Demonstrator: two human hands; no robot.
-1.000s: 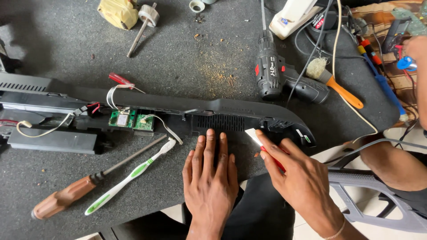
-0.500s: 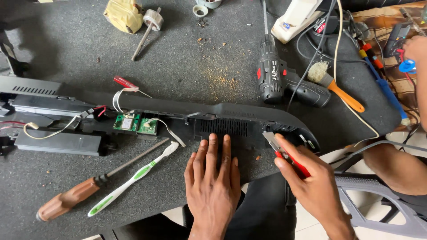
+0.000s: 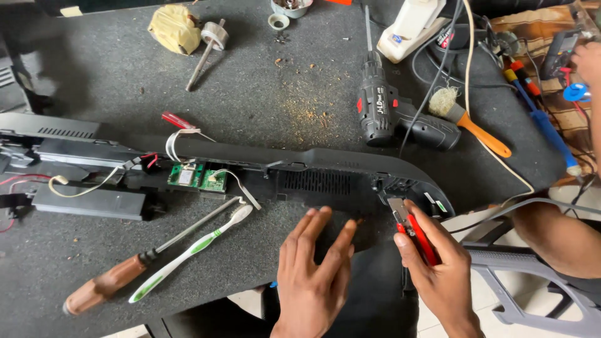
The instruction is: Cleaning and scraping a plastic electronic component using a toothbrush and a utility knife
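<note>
My left hand [image 3: 312,269] lies flat, fingers spread, on the near edge of a long black plastic casing [image 3: 325,166] that runs across the dark table. My right hand [image 3: 438,272] grips red-handled pliers [image 3: 414,230], whose metal jaws point at the casing's right end, beside an open cavity [image 3: 400,188]. A small green circuit board [image 3: 197,178] with white wires sits in the casing's middle section.
A brown-handled screwdriver [image 3: 147,260] and a white-green toothbrush [image 3: 188,253] lie left of my hands. Behind the casing are a black drill [image 3: 382,106], an orange-handled brush [image 3: 469,122], cables and screwdrivers [image 3: 538,112]. Another person's arm [image 3: 557,235] is at the right, by a grey chair [image 3: 532,281].
My right hand swapped its grip from a white-tipped item held near the casing to pliers pointed at the right end. The left hand shifted slightly and stays flat.
</note>
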